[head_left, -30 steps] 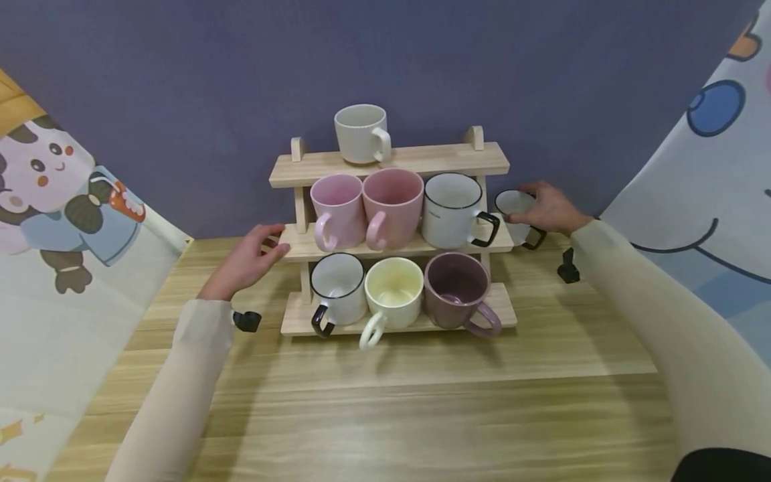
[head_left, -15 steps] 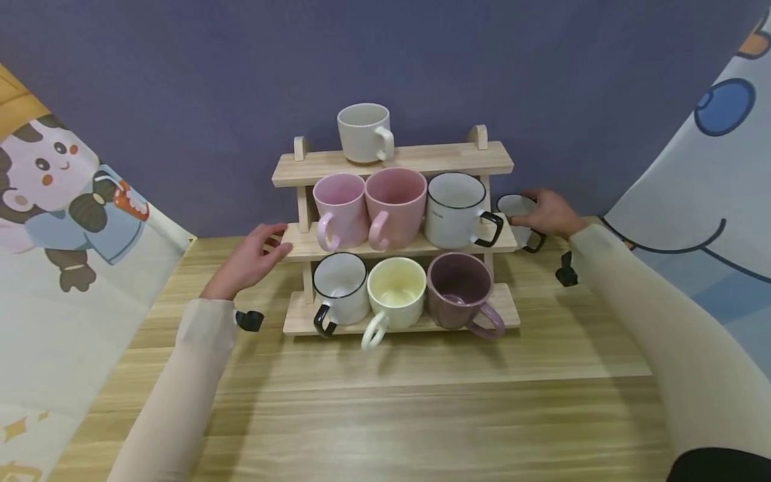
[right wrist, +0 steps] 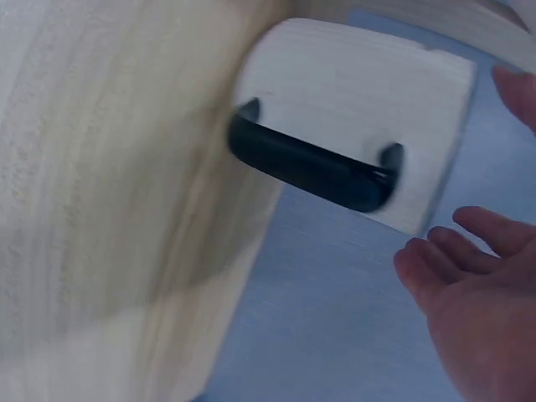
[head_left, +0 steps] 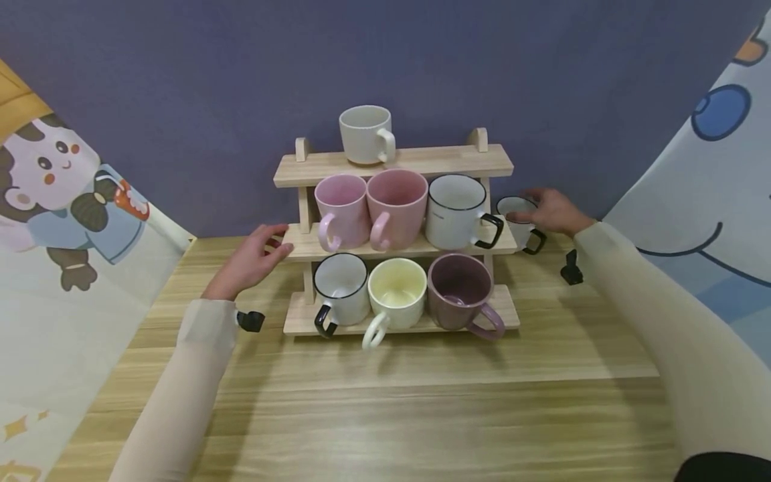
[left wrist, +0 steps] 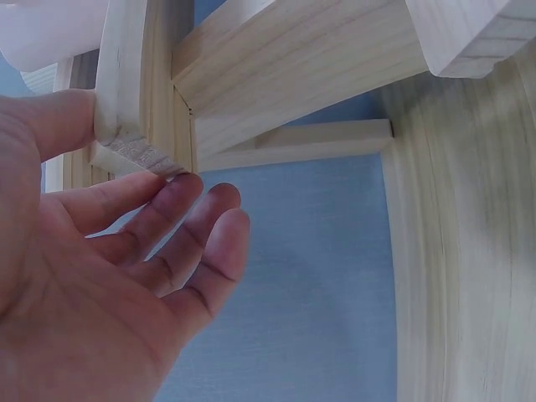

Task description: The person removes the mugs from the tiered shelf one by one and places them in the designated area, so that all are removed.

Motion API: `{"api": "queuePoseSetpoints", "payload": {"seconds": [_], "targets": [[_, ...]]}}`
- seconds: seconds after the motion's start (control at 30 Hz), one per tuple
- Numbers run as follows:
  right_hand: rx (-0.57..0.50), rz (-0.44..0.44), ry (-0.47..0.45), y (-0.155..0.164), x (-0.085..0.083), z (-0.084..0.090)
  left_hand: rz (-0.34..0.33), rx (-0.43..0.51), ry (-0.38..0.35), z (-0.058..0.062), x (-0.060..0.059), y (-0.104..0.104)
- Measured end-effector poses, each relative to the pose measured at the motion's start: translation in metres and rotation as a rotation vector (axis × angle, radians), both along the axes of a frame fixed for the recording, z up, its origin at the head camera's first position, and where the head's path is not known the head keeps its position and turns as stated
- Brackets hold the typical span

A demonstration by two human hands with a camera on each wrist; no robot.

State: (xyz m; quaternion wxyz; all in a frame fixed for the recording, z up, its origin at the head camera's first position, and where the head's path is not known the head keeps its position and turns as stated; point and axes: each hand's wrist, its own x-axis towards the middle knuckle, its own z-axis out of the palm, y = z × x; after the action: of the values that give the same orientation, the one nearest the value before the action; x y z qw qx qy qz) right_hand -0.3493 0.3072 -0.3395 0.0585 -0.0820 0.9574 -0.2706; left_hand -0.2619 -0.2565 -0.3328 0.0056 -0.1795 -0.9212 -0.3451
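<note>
In the head view, my left hand (head_left: 247,262) is at the left end of the wooden three-tier rack's middle shelf (head_left: 298,242). The left wrist view shows thumb and fingers pinching that board end (left wrist: 138,126). My right hand (head_left: 557,211) is over a white mug with a black rim and handle (head_left: 512,231), on the table right of the rack. In the blurred right wrist view, the fingers (right wrist: 456,251) are spread around the mug's rim end, with a gap from its wall. The rack partly hides this mug in the head view.
A cream mug (head_left: 364,134) tops the rack. Mid-shelf are a lilac mug (head_left: 346,217), a pink mug (head_left: 406,214) and a white black-rimmed mug (head_left: 452,217). Below are a white mug (head_left: 343,294), a yellow mug (head_left: 400,308) and a purple mug (head_left: 452,301). A dark wall (head_left: 211,100) stands behind.
My right hand has eased back slightly, its thumb a little higher at the mug's rim. The left hand stays at the shelf end. The mugs keep their places.
</note>
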Motion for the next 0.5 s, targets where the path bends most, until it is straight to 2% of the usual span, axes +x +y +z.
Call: {"api": "queuePoseSetpoints", "payload": {"seconds": [0.2,0.5], "targets": [[-0.033,-0.003,0.083,-0.003,0.011,0.029,-0.010,0.002,0.009,-0.001,0.000,0.000],[-0.007,0.016,0.193,-0.013,0.023,0.066,-0.013,0.009,0.022,-0.001,0.002,0.000]]}}
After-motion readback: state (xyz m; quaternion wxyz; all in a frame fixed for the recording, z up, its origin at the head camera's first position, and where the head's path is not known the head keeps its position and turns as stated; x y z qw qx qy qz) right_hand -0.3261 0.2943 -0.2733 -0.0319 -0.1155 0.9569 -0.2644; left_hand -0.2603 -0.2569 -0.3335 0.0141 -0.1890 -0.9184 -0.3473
